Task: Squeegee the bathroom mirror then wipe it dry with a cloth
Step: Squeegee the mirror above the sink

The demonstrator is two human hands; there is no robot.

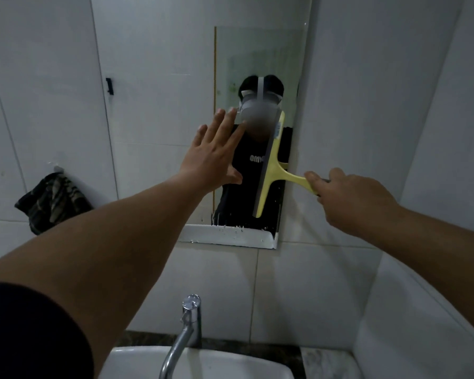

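While the right hand [350, 195] grips the squeegee [270, 165], its blade, running twelve to six, seemingly touches the mirror [257, 64]; the left hand [216, 151] is spread flat at nine o'clock.

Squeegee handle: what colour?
Pale yellow; the squeegee shows clearly in the head view, held by the right hand.

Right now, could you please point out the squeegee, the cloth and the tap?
squeegee [268, 170]: head view, yellow head beside the blade.
cloth [52, 201]: head view, middle of hanging folds.
tap [191, 306]: head view, chrome handle.
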